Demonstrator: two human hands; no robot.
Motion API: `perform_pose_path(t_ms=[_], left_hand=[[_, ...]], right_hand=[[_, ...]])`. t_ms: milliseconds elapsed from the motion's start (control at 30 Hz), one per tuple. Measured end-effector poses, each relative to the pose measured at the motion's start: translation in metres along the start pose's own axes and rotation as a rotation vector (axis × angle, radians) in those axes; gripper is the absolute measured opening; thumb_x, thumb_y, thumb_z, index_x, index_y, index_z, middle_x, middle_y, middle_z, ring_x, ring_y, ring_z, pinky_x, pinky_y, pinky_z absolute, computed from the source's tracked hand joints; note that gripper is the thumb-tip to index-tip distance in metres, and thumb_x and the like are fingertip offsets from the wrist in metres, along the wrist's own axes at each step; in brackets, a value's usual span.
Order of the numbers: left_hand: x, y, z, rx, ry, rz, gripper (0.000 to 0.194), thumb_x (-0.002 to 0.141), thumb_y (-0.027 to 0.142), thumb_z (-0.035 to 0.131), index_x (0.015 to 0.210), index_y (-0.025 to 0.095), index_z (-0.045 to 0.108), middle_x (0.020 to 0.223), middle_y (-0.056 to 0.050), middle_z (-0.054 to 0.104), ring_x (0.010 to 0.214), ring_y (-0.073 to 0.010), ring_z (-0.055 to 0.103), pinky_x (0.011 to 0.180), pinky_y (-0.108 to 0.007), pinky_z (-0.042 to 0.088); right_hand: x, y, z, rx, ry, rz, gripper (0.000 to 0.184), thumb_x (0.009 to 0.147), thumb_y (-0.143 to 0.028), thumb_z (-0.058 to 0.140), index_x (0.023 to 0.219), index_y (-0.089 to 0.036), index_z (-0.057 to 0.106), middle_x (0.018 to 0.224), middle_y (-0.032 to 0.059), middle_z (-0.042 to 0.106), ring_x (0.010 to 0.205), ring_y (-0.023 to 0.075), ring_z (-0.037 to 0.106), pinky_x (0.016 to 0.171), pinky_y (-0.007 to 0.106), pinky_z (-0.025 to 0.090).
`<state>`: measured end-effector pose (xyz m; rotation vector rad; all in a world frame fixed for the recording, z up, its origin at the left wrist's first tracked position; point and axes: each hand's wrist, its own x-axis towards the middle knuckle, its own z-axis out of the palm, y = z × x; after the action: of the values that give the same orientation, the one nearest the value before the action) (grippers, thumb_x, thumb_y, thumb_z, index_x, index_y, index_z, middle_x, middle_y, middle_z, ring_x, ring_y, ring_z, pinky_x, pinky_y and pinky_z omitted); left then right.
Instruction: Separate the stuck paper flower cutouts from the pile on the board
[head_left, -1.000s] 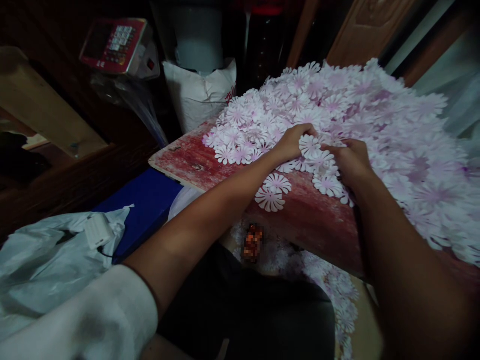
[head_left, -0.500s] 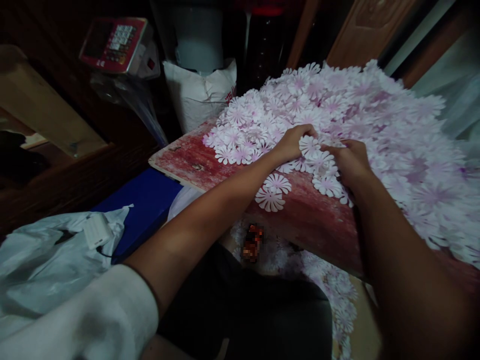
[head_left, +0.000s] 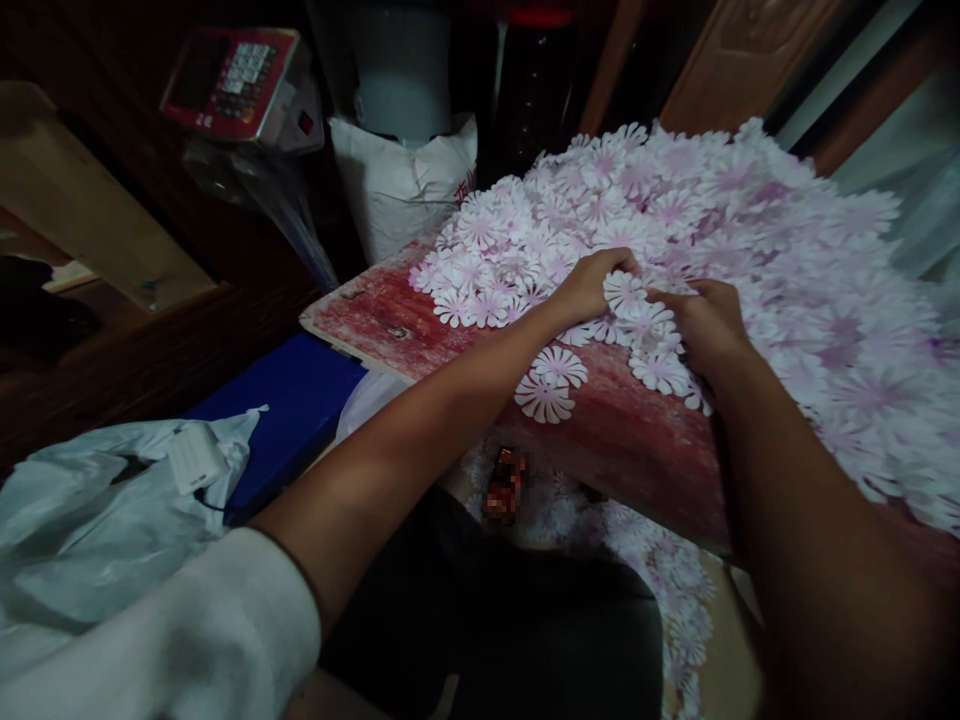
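A large heap of white artificial flower pieces with pale purple centres covers much of a worn red board. At the heap's near edge my left hand is closed, its fingertips partly hidden among the petals. Facing it, my right hand is pinched, with thumb and index finger pointing left. One white flower shows between the two hands, and the fingers appear to grip pieces there. Below hang overlapping flowers next to my right hand. Two loose flowers lie by my left forearm.
More flower pieces lie below the board, near my dark-clothed lap. On the left are a red scale display, a white sack, a blue box and a pale plastic bag with a white device on it.
Both hands keep nearly the same pose at the heap's edge. The whole view has shifted very slightly; no flower has visibly been moved.
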<state>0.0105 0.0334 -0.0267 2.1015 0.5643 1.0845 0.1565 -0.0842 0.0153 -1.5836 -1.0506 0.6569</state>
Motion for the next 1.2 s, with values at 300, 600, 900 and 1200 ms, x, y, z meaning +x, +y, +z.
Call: perform_pose_path(t_ms=[300,600,900,1200], left_hand=[[0.0,-0.004,0.001,-0.003,0.012,0.036,0.043,0.084,0.055,0.081,0.1,0.017,0.069,0.106,-0.009,0.077,0.104,-0.0249,0.069,0.096,-0.039,0.054],[-0.001,-0.002,0.0,0.001,0.027,0.024,0.04,0.081,0.051,0.083,0.095,0.018,0.067,0.105,-0.009,0.076,0.105,-0.0257,0.069,0.099,-0.04,0.055],[-0.002,0.008,-0.002,0.043,0.029,-0.056,0.031,0.084,0.041,0.081,0.097,0.015,0.071,0.112,-0.012,0.079,0.115,-0.0286,0.072,0.106,-0.041,0.055],[-0.005,0.012,-0.003,0.015,-0.017,-0.024,0.025,0.09,0.041,0.074,0.092,0.016,0.071,0.1,-0.009,0.079,0.106,-0.0265,0.072,0.097,-0.037,0.055]], right_hand=[[-0.003,-0.004,0.0,-0.014,0.004,0.023,0.019,0.07,-0.018,0.083,0.08,-0.016,0.067,0.071,0.0024,0.062,0.066,0.0159,0.055,0.06,0.032,0.041],[-0.006,-0.002,0.0,0.0,-0.017,0.004,0.028,0.069,-0.034,0.091,0.074,-0.024,0.066,0.08,0.0086,0.066,0.077,0.025,0.06,0.063,0.036,0.047],[-0.008,-0.002,0.002,0.041,-0.021,0.008,0.03,0.066,-0.037,0.095,0.074,-0.022,0.069,0.075,0.007,0.065,0.068,0.0205,0.055,0.058,0.034,0.043],[-0.002,0.003,0.001,0.069,-0.031,-0.028,0.038,0.066,-0.041,0.098,0.075,-0.021,0.068,0.074,0.0043,0.065,0.067,0.0179,0.056,0.055,0.03,0.044]])
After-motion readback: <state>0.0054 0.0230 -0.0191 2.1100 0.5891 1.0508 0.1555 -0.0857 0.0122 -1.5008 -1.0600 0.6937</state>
